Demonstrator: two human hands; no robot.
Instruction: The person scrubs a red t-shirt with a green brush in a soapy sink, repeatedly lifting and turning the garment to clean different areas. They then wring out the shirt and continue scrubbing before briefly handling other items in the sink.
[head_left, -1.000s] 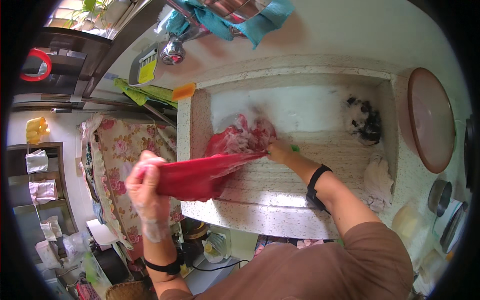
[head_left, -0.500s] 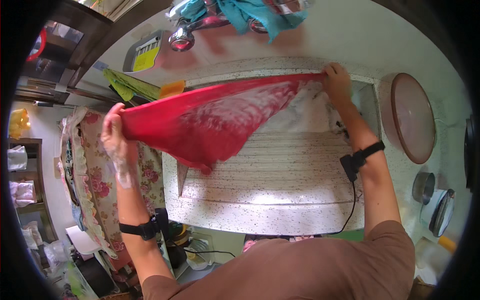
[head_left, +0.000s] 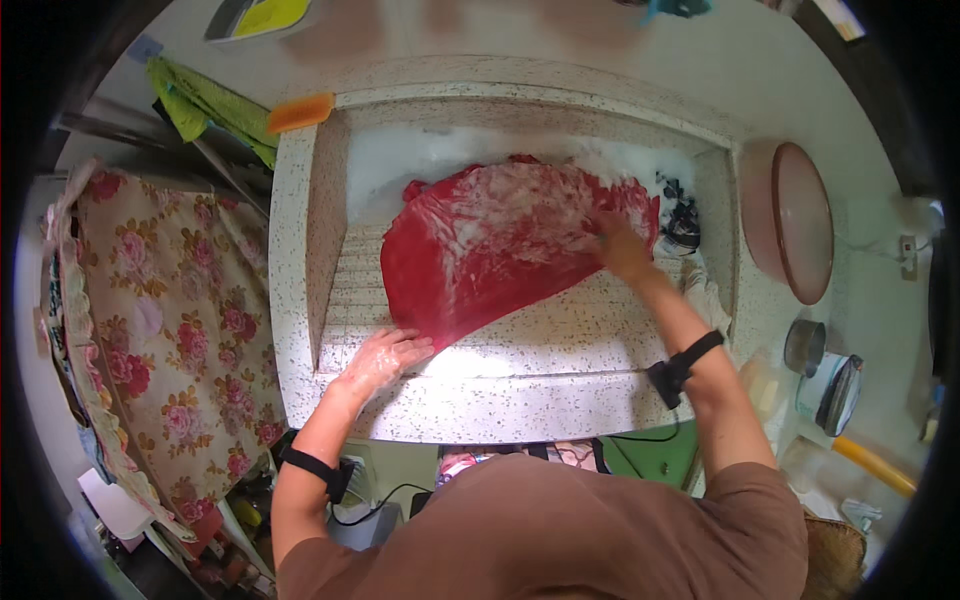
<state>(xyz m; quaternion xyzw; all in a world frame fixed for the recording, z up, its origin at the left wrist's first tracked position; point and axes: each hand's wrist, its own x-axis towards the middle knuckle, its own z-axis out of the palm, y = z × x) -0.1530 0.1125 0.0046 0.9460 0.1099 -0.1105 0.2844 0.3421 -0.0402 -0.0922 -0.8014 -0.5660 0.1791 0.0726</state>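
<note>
Two bare hands, both yours, are at one big red cloth (head_left: 470, 265). It lies spread out in the speckled sink (head_left: 560, 408), with its near part on the ribbed slope (head_left: 362, 268) and its far side up by the cloudy white patch (head_left: 385, 165) at the back. White suds are smeared over the top of the cloth, and its near edge runs on a slant, lower on your left and higher on your right. Your left hand (head_left: 385, 360) is down at the front of the sink, palm down, its fingers nearly straight and their tips at the low left corner of the cloth. You look wet there, but I cannot tell if your thumb pinches the corner. Your right hand (head_left: 625, 250) is on the right part of the cloth; it is blurry, so I cannot tell if its fingers are apart or gripping. Each of your arms wears a black strap (head_left: 688, 363). Just past the cloth on the right sits a dark, foamy bundle (head_left: 681, 226), and nearer you is a pale, crumpled cloth (head_left: 704, 292). An orange block (head_left: 301, 113) rests on the back left corner of the sink, and a round basin (head_left: 803, 223) leans up on the right.
</note>
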